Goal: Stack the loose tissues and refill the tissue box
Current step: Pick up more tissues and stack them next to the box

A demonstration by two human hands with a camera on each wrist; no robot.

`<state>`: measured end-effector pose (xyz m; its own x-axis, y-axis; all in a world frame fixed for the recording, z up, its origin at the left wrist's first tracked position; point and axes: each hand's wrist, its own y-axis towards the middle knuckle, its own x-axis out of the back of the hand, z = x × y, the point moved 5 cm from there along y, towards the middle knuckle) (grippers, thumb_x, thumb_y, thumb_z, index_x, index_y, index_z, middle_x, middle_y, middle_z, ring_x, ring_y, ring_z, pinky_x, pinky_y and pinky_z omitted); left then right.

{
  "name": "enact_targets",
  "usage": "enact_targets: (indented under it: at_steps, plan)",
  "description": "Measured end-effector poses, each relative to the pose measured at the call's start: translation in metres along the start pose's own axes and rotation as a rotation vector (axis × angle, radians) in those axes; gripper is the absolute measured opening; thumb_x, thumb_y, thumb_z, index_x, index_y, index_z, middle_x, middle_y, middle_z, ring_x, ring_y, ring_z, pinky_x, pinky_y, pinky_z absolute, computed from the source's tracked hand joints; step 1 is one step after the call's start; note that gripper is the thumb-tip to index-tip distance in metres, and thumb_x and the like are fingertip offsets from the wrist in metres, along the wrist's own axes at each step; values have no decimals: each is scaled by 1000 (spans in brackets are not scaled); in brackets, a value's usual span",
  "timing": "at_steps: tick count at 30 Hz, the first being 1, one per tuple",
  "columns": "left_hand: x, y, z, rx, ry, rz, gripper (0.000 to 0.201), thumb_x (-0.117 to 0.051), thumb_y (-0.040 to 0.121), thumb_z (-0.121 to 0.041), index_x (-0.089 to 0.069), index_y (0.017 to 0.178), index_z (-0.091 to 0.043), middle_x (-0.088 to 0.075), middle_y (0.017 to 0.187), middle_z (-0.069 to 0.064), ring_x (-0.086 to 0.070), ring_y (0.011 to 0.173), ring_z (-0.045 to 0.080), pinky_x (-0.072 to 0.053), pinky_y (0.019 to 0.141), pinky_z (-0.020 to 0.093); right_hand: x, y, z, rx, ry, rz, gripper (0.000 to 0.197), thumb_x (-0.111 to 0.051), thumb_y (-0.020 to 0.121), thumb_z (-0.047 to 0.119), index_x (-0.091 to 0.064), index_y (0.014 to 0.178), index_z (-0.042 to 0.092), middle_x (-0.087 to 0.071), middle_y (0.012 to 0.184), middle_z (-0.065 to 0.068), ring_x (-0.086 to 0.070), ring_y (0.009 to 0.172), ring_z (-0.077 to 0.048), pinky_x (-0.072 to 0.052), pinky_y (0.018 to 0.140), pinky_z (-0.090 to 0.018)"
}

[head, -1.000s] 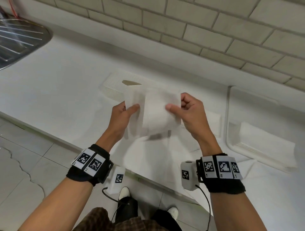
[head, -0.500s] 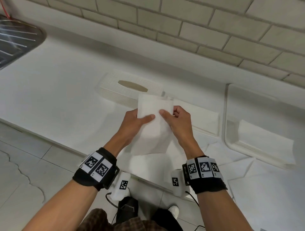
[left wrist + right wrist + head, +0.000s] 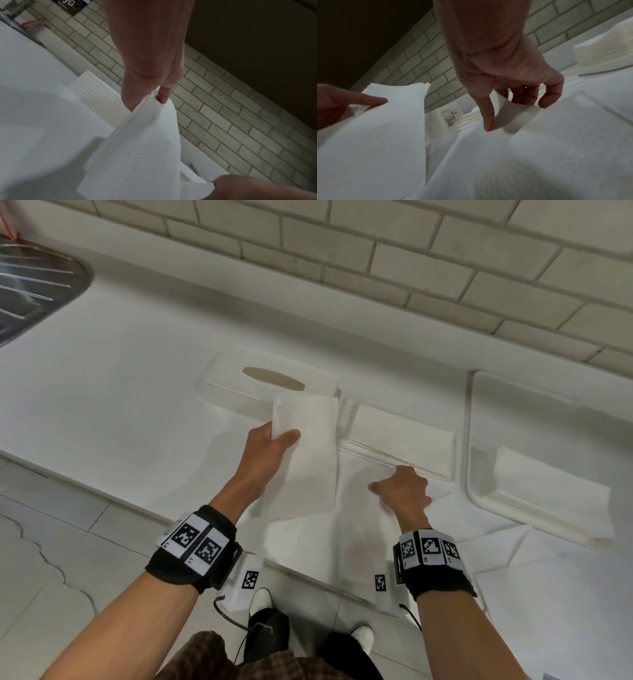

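Over the white surface (image 3: pixel 102 405), tissues are being gathered.
A folded tissue (image 3: pixel 305 453) is pinched by the left hand (image 3: pixel 270 450); a loose tissue (image 3: pixel 513 112) is pinched by the right hand (image 3: pixel 402 491) fingers (image 3: pixel 488 119).

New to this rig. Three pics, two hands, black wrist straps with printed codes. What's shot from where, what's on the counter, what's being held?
No robot here: a person works bare-handed, and the black straps carry a small camera under each wrist. The wide picture comes from a head-worn camera looking down; the other two look along each hand from the wrist.

On the white countertop sits a white woven-pattern tissue box with an oval slot, a neat stack of folded white tissues beside it, loose white tissue sheets near the front edge, and another stack in a recessed tray on the right.

The left hand pinches a folded white tissue between thumb and fingers, lifted off the counter. The right hand is down on the loose sheets, thumb and fingers pinching up a sheet's edge.
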<state>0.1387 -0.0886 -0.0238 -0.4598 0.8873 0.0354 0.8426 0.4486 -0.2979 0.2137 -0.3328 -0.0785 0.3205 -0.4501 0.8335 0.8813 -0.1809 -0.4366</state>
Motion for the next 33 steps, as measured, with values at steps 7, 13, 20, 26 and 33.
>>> enact_targets:
  at_steps: [7,13,20,26,33]
  plan:
    - [7,1,-4,-100,-7,-73,18,-54,96,-17,-64,111,-15,-69,96,-1,-66,86,14,-50,68,23,36,-32,39,385,637,205,15,-79,76,8,-67,83,15,-63,74,-2,-59,62,-15,-48,52,-20]
    - [-1,1,-13,-98,-62,8,19,-54,96,-14,-67,109,-19,-72,103,-2,-67,96,17,-52,79,26,72,-67,84,570,900,366,20,-78,75,3,-66,87,13,-70,79,-3,-65,69,-16,-51,57,-22]
    - [-24,-9,-17,91,-429,292,43,-46,98,-43,-61,126,-15,-69,122,8,-64,116,26,-51,96,39,67,-67,118,611,793,72,18,-74,79,10,-59,80,21,-66,85,-3,-62,74,-18,-57,69,-41]
    - [-16,-12,-22,-70,-302,220,26,-63,91,-12,-65,117,-10,-72,113,10,-69,106,29,-54,91,43,51,-59,97,535,923,171,77,-83,74,25,-40,137,27,-54,123,10,-56,107,-2,-51,79,-16]
    - [-21,-8,-13,-63,-196,329,56,-78,73,-15,-59,126,-11,-71,117,7,-68,108,25,-54,93,42,31,-63,84,495,1048,428,27,-74,82,11,-69,109,14,-76,106,-6,-72,99,-26,-56,91,-42]
